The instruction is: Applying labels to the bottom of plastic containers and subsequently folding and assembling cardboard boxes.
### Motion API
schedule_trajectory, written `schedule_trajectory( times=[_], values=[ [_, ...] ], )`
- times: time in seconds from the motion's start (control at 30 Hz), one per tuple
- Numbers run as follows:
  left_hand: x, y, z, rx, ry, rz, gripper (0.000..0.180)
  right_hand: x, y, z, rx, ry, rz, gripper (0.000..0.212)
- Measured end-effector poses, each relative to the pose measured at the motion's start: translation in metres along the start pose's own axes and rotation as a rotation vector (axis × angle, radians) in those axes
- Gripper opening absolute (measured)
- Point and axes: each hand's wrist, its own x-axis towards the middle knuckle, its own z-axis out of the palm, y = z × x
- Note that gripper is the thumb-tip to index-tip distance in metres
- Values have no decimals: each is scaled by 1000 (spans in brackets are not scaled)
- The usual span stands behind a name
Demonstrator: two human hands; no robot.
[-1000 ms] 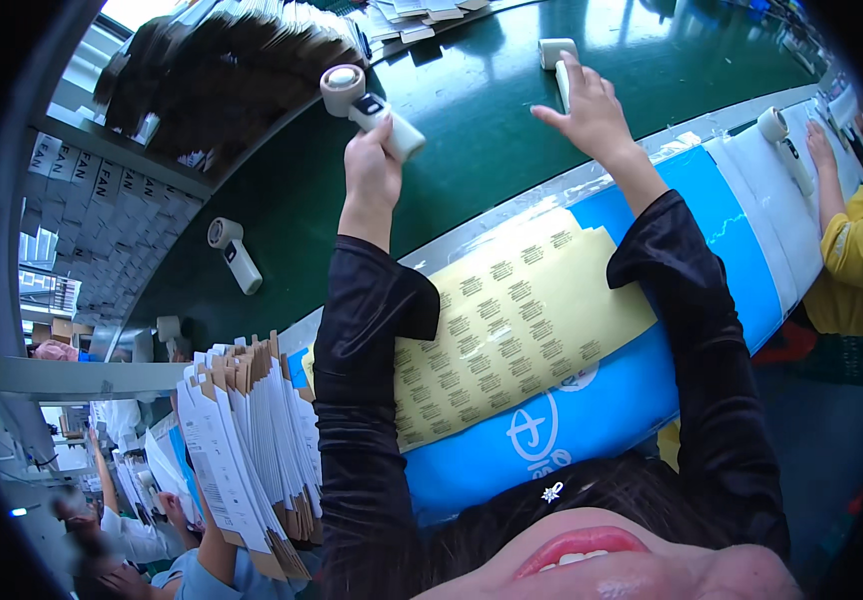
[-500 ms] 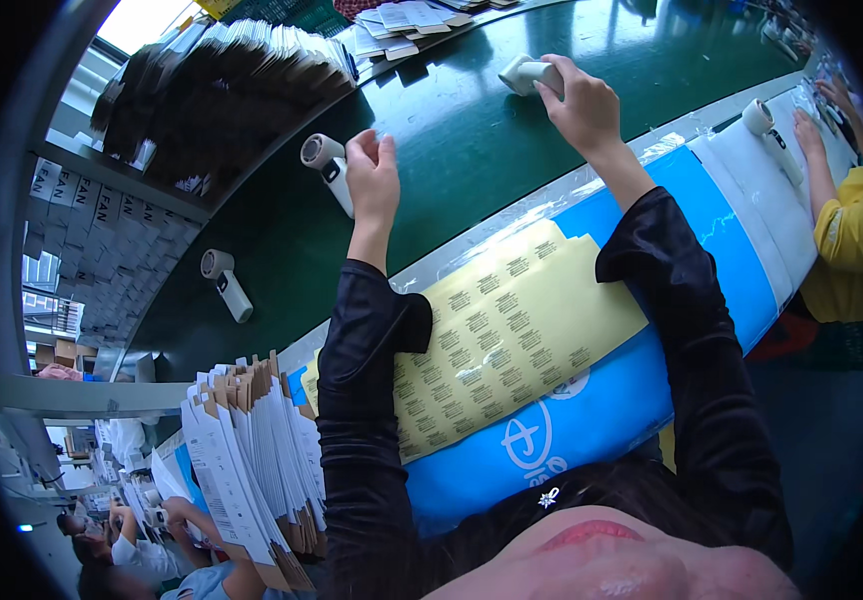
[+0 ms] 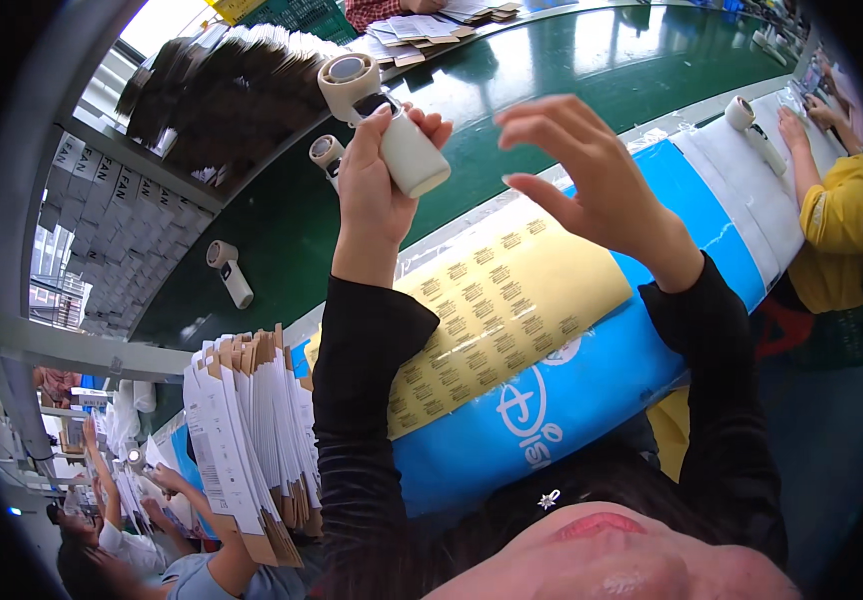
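My left hand (image 3: 380,180) is wrapped round the pale handle of a small handheld fan (image 3: 417,160), raised above the green work surface with its round head tilted up and to the left. To the right of it, my right hand (image 3: 592,170) hangs in the air, fingers spread and nothing in them. Behind my left hand another handheld fan (image 3: 327,152) lies partly hidden on the green surface. Below both hands is a yellow sheet of printed labels (image 3: 497,320), spread on a blue plastic cover (image 3: 472,460).
On the green belt-like surface (image 3: 282,235) rests a further handheld fan (image 3: 230,275) at left. Flat cartons (image 3: 252,430) stand stacked at lower left, with more cartons (image 3: 232,90) at far left. A co-worker in a yellow sleeve (image 3: 842,215) is at right, near another fan (image 3: 757,135).
The fan that my right hand gripped over the far surface is now in my left hand, closer to me. My right hand has let go, drawn back and spread its fingers.
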Motion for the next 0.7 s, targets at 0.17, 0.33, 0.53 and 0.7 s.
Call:
schedule_trajectory(
  times=[0.17, 0.33, 0.53, 0.7],
  values=[
    [-7, -14, -11, -19, -109, 22, 33, -70, -8, 26, -79, -569, 41, 35],
    [-14, -36, -11, -133, -245, -1, 37, -90, -9, 56, -158, -716, 135, 47],
    [-18, -73, -25, -10, -221, 53, 44, -68, 10, 77, -223, -479, 120, 36],
    [-38, -102, -51, 240, -88, 0, 44, -71, 20, 48, 77, -183, 320, 25]
  ],
)
